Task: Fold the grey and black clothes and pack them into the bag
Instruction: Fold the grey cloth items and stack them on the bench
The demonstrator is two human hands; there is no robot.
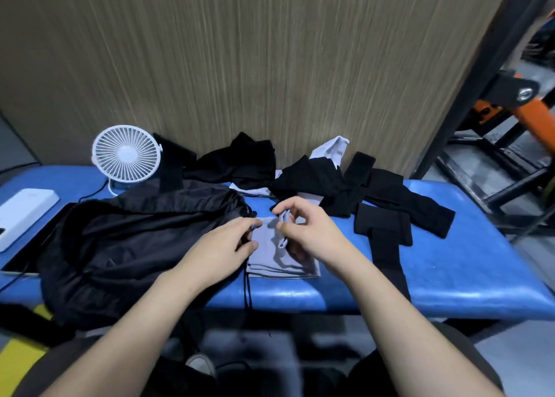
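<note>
While the grey cloth (279,255) lies part-folded on the blue counter (450,273) beside the black bag (135,240), left hand (222,246) and right hand (303,231) pinch its edges; folding continues, then bagging

The right hand (303,231) covers part of the folded grey garment (279,261), so how its curled fingers meet the cloth cannot be told. The left hand (222,246) hides the garment's left edge and part of the black bag (120,240). The bag's lower corner drops out of sight over the blue bench (450,276) edge. The white power bank (24,213) is cut off at the left border. Below the bench, the floor and a shoe (199,363) are blurred. The black clothes (345,186) overlap, so their count is unclear.
</note>
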